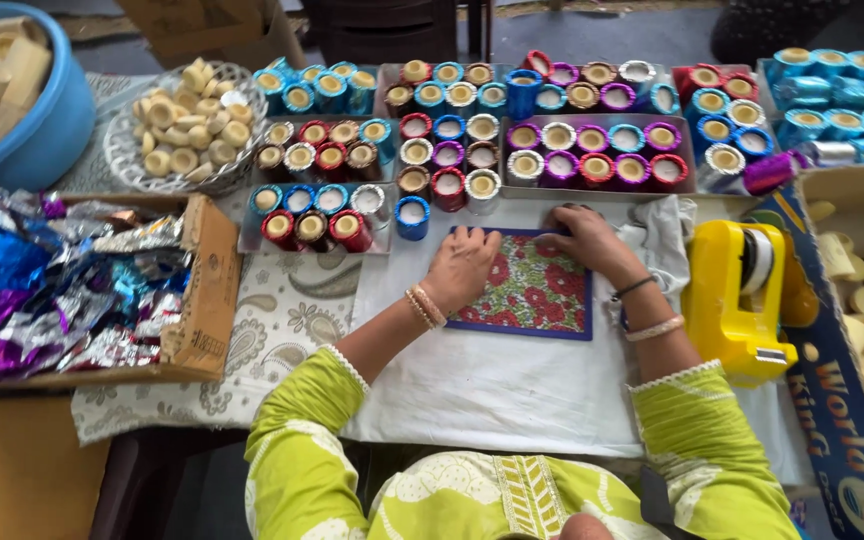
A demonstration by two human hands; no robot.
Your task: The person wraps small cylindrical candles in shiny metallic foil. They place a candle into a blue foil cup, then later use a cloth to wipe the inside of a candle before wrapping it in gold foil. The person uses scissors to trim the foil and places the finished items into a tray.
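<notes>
Presently, many foil-wrapped candle cups (472, 140) fill trays; left hand (460, 265) and right hand (584, 240) rest open-fingered, gripping nothing, on floral foil sheet (530, 292).

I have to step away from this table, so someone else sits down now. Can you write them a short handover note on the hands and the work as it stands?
Left hand: lies flat, palm down, on the floral mat, holding nothing.
Right hand: fingers curled at the mat's top right corner; whether it grips anything cannot be seen.
Done: many foil-wrapped candle cups fill the trays behind the mat.
Left: bare cups wait in the wire basket and the carton on the right.
Supplies: foil scraps in the left box, yellow tape dispenser beside the right hand.
</notes>
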